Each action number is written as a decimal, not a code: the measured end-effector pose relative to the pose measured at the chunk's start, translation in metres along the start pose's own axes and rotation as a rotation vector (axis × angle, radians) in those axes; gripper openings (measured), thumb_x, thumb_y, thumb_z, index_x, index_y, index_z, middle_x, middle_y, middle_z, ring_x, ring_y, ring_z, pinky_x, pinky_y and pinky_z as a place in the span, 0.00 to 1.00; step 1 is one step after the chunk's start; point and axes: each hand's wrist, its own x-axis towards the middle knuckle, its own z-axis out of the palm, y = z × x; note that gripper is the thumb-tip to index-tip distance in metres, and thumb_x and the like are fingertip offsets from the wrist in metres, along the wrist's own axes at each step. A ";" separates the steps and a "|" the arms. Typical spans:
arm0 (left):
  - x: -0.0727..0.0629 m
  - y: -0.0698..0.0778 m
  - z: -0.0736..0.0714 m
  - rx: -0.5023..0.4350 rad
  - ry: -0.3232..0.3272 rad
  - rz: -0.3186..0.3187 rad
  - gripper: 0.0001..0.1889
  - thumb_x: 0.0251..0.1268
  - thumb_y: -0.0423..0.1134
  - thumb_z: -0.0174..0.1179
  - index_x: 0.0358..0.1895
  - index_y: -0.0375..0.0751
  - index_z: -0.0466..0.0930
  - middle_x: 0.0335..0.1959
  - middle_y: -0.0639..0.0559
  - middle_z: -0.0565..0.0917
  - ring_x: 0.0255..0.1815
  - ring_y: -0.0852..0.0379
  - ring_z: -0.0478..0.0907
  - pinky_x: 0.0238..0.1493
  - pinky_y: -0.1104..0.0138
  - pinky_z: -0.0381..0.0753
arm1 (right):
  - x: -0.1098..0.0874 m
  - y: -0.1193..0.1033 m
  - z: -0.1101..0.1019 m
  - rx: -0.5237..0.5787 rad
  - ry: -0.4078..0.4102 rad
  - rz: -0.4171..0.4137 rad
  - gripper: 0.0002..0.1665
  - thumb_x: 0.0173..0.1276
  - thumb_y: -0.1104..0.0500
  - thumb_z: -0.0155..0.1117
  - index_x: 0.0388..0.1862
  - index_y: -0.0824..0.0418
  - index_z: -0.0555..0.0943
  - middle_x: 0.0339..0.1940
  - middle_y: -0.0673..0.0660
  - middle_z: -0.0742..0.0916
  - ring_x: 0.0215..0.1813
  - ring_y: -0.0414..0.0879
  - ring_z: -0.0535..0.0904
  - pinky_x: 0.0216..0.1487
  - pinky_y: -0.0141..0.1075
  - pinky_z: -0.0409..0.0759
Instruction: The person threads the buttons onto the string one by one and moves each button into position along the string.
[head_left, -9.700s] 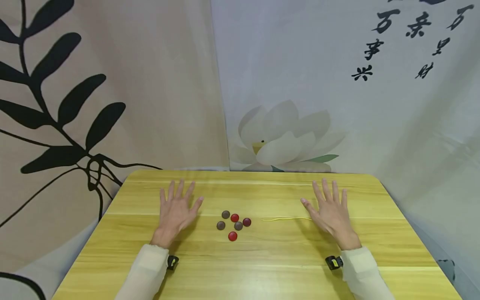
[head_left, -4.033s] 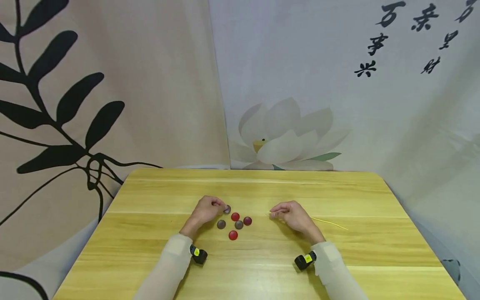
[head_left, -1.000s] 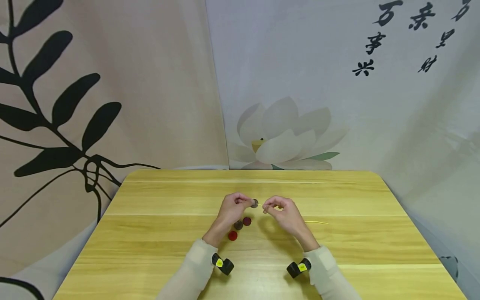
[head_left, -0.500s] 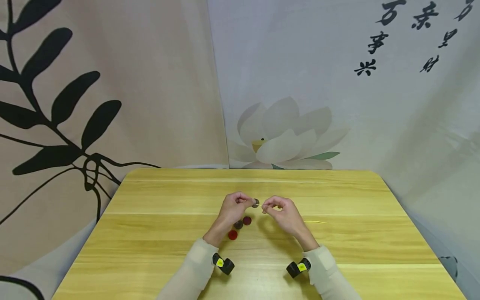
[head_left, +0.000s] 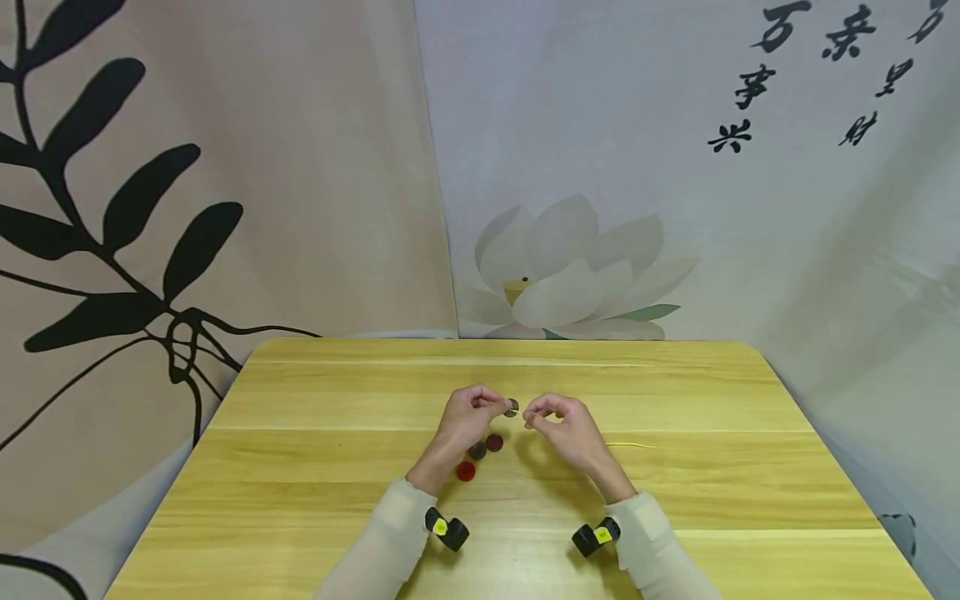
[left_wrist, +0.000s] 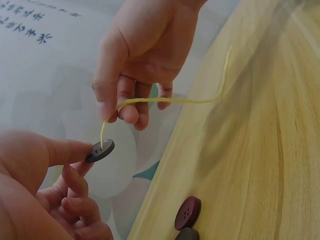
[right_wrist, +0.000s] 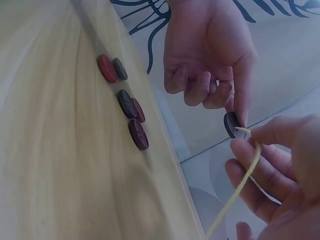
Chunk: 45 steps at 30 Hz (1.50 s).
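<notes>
Above the table, my left hand (head_left: 463, 415) pinches a dark grey button (left_wrist: 104, 151) with small holes by its edge, between thumb and forefinger. My right hand (head_left: 566, 427) faces it from the right and pinches a yellow string (left_wrist: 185, 100) close to its end. The string's tip meets the button's face at the holes in the left wrist view. From the right fingers the string's loose length trails away to the right over the table. In the right wrist view the fingertips of both hands are very close together, with the button between them.
Several loose buttons lie on the wooden table (head_left: 337, 533), below the left hand: a red one (head_left: 466, 472), a grey one (head_left: 477, 451) and a maroon one (head_left: 494, 442). The left hand hides others, which the right wrist view shows. A printed curtain (head_left: 337, 208) hangs behind.
Both hands were spread flat, then reached for the button and the string. They have since come together above the table, holding these. Over the last second they have barely moved.
</notes>
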 end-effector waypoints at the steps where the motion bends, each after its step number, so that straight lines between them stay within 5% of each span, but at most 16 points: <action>1: 0.000 0.000 0.000 0.000 0.001 0.000 0.08 0.65 0.42 0.66 0.37 0.41 0.83 0.27 0.53 0.75 0.27 0.56 0.68 0.30 0.66 0.67 | 0.000 0.000 0.000 -0.002 0.001 -0.001 0.04 0.68 0.66 0.63 0.35 0.60 0.85 0.29 0.46 0.88 0.43 0.45 0.82 0.56 0.54 0.71; 10: 0.001 -0.003 0.001 -0.008 -0.011 0.017 0.08 0.65 0.42 0.66 0.37 0.40 0.83 0.30 0.46 0.78 0.26 0.57 0.68 0.29 0.67 0.67 | 0.000 0.001 0.002 0.005 0.000 0.020 0.04 0.69 0.66 0.63 0.36 0.62 0.85 0.30 0.48 0.88 0.43 0.45 0.82 0.56 0.54 0.70; 19: 0.000 -0.002 0.003 -0.001 -0.003 0.020 0.08 0.65 0.42 0.66 0.36 0.40 0.83 0.31 0.42 0.79 0.26 0.57 0.68 0.29 0.66 0.67 | -0.001 -0.012 0.003 0.016 0.020 0.032 0.05 0.68 0.70 0.61 0.35 0.65 0.83 0.30 0.60 0.88 0.44 0.56 0.81 0.56 0.62 0.68; 30: -0.002 0.001 0.005 0.007 0.000 0.025 0.08 0.65 0.42 0.66 0.36 0.41 0.84 0.29 0.45 0.79 0.27 0.56 0.67 0.29 0.66 0.66 | 0.000 0.003 0.004 0.036 0.022 -0.002 0.03 0.68 0.64 0.65 0.35 0.59 0.85 0.28 0.49 0.87 0.42 0.46 0.81 0.55 0.56 0.70; 38: -0.001 -0.001 0.005 0.001 0.001 0.021 0.08 0.65 0.42 0.66 0.36 0.41 0.83 0.32 0.40 0.80 0.27 0.56 0.68 0.29 0.66 0.66 | -0.009 -0.040 -0.003 0.033 0.010 0.015 0.03 0.68 0.71 0.62 0.36 0.70 0.83 0.31 0.64 0.87 0.42 0.57 0.81 0.54 0.57 0.71; 45: 0.000 -0.002 0.006 -0.007 0.000 0.027 0.08 0.66 0.41 0.65 0.36 0.40 0.83 0.33 0.39 0.80 0.27 0.57 0.68 0.29 0.66 0.66 | -0.002 -0.015 0.006 0.020 0.033 0.020 0.03 0.68 0.70 0.63 0.36 0.67 0.83 0.30 0.61 0.87 0.41 0.58 0.82 0.51 0.53 0.73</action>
